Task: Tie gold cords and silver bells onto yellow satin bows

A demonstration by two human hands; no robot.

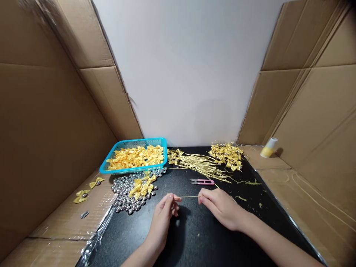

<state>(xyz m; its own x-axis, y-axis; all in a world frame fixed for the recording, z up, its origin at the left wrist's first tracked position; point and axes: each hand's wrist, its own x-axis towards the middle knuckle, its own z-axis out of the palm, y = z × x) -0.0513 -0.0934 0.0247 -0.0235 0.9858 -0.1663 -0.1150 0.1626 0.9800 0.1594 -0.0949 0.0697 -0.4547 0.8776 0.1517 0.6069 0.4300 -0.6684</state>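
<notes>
Bows (pixel 136 156) fill a teal basket (pixel 130 170) at the left, silver bells (pixel 124 191) heaped beside it. Over the tabletop (pixel 194 237), the left hand (pixel 164 213) and right hand (pixel 221 205) each hold, fingers pinched shut, one end of a thin gold cord (pixel 189 196) stretched between them, pink snips (pixel 202 181) just beyond.

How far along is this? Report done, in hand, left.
Looks done: a heap of corded yellow bows at back right. In hand: left hand and right hand pinch one thin gold cord. Left: loose yellow satin bows in the teal plastic basket, a pile of silver metal bells, a sheaf of gold cords.
</notes>
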